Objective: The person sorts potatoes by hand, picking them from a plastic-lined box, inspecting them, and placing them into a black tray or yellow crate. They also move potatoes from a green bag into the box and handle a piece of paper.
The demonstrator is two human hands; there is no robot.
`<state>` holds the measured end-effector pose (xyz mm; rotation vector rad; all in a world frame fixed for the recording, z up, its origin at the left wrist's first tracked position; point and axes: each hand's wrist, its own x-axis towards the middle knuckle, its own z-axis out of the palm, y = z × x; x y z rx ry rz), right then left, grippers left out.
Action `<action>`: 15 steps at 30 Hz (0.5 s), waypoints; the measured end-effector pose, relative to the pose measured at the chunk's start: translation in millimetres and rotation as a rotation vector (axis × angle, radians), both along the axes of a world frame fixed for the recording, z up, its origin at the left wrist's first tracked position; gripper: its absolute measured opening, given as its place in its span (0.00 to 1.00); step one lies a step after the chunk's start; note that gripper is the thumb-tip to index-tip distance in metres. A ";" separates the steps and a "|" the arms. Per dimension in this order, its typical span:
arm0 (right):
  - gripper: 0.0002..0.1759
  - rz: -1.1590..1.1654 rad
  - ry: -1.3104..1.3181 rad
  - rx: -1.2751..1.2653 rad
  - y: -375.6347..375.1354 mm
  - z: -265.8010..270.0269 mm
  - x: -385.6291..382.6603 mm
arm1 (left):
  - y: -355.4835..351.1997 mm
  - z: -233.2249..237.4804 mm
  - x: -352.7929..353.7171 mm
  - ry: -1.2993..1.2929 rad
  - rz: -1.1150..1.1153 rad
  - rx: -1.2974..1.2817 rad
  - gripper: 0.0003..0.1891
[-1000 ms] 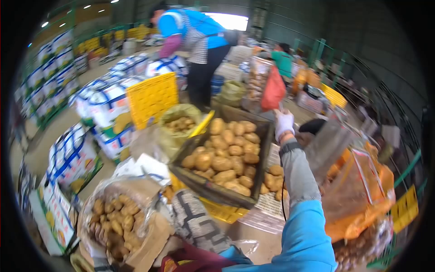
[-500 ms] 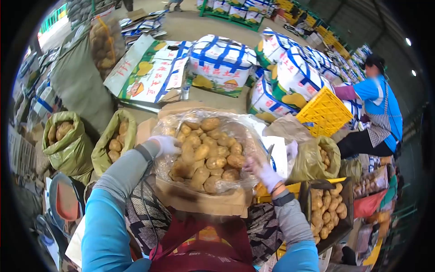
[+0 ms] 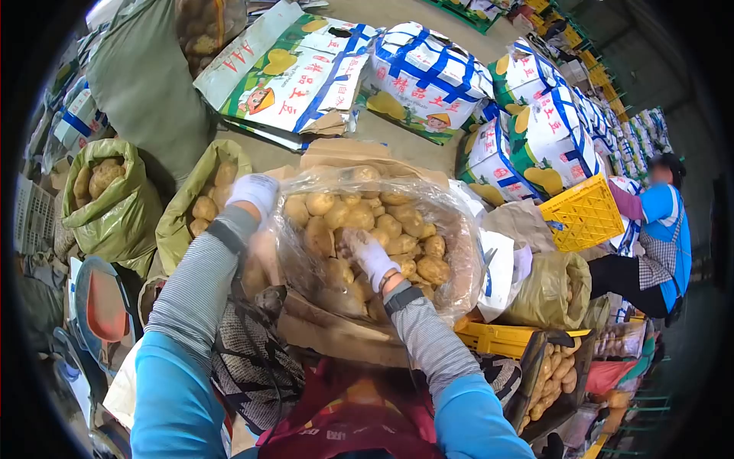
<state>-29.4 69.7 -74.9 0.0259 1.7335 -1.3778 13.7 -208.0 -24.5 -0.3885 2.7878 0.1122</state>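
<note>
A cardboard box (image 3: 344, 343) lined with clear plastic (image 3: 461, 279) stands in front of me, filled with potatoes (image 3: 403, 223). My right hand (image 3: 371, 256), in a whitish glove, reaches into the box and touches the potatoes, fingers pointing left; whether it grips one is unclear. At the box's upper left edge is my left hand (image 3: 256, 193), also gloved, beside the plastic liner. Its fingers are partly hidden, and I cannot make out what they hold.
Green sacks of potatoes (image 3: 115, 218) stand left. Flat printed cartons (image 3: 306, 76) and packed cartons (image 3: 428, 80) lie ahead. At right are a yellow crate (image 3: 582, 214), a dark bin of potatoes (image 3: 569, 398) and a person in blue (image 3: 665, 229).
My right hand has moved left from the box's right side onto the potatoes. My left hand has shifted up and left. The view has turned, and the cartons appear lower and farther right.
</note>
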 end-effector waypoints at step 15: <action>0.32 0.393 1.411 0.434 -65.7 -9.6 -100.9 | -27.3 -9.9 9.9 -0.037 0.245 0.341 0.21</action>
